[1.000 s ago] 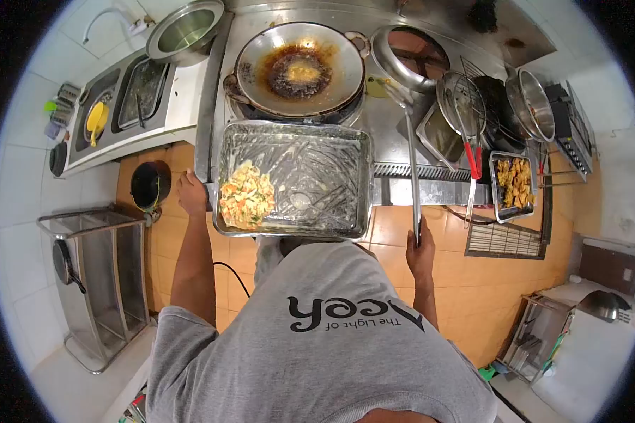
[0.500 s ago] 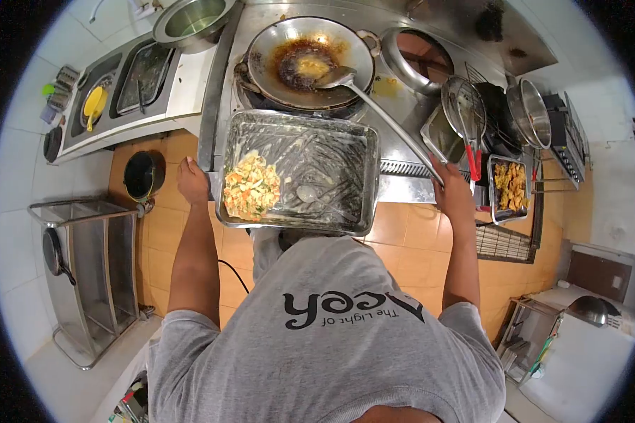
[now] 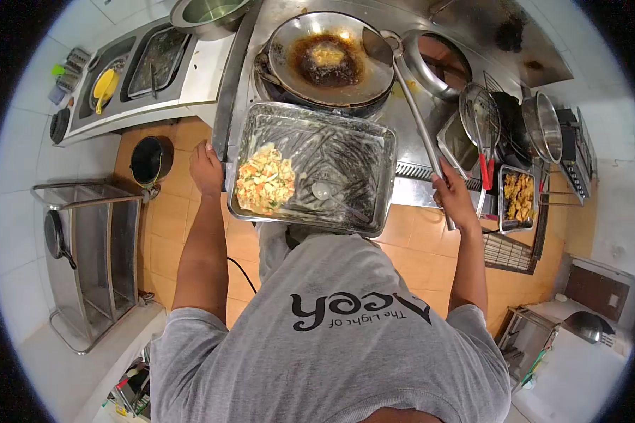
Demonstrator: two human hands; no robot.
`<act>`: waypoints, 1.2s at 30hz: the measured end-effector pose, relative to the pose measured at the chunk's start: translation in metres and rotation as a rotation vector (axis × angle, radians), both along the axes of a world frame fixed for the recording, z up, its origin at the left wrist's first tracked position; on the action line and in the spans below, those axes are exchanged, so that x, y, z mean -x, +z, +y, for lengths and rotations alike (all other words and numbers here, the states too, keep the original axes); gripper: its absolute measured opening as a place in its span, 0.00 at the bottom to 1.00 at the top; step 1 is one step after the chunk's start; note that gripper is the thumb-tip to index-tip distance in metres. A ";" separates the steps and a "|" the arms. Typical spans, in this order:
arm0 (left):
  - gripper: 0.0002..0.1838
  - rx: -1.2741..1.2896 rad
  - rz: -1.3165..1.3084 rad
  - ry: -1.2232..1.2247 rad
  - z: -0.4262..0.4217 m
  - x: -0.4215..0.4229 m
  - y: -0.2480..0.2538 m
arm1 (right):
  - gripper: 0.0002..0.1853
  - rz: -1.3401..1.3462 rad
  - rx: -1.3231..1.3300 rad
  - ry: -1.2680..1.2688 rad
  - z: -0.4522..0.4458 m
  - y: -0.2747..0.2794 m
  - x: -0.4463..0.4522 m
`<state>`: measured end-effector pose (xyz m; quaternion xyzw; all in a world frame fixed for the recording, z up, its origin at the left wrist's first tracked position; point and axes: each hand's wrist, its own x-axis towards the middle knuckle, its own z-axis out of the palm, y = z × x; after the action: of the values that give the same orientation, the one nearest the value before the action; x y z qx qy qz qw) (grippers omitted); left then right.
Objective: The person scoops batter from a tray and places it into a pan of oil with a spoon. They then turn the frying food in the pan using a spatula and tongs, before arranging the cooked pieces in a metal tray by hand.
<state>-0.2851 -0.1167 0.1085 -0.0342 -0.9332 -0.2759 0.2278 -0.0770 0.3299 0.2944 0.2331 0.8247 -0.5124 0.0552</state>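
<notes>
My right hand [image 3: 453, 194] is closed around the long metal handle of a wok spatula [image 3: 420, 116]. The spatula's blade rests against the right inner side of a wok [image 3: 293, 60], which holds dark oil with a yellowish frying clump [image 3: 328, 56] in it. My left hand [image 3: 206, 169] is at the counter's edge [image 3: 226, 137], left of the tray, with its fingers curled and partly hidden; it seems to hold that edge. Between my hands stands a metal tray [image 3: 353, 144] smeared with pale batter. A heap of chopped vegetable batter mix [image 3: 264, 180] lies at its left end.
At right are a wire strainer [image 3: 480, 116] with red handles, a tray of fried pieces [image 3: 518, 197] and steel bowls [image 3: 542, 127]. A second burner ring [image 3: 437, 63] sits beside the wok. Left are a sink [image 3: 159, 63], a black bucket [image 3: 152, 161] and a metal rack [image 3: 95, 268].
The spatula blade has moved from the frying clump to the wok's right side, and its handle now extends past my right hand. The whole view has shifted slightly.
</notes>
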 end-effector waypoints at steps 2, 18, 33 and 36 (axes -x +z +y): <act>0.15 -0.023 -0.052 0.038 0.000 0.001 -0.004 | 0.24 -0.028 0.139 -0.021 -0.009 -0.001 0.008; 0.18 -0.054 -0.155 0.060 0.003 -0.001 0.000 | 0.28 -0.132 0.617 -0.103 -0.045 0.027 0.033; 0.17 -0.057 -0.195 0.076 -0.007 0.004 -0.014 | 0.15 -0.342 0.868 0.039 0.010 0.110 0.085; 0.17 -0.061 -0.183 0.087 -0.006 0.003 -0.015 | 0.13 -0.303 0.942 0.006 0.011 0.082 0.093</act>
<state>-0.2881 -0.1229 0.0933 0.0387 -0.9419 -0.2959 0.1542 -0.1696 0.3409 0.3767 0.2523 0.4867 -0.7898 0.2751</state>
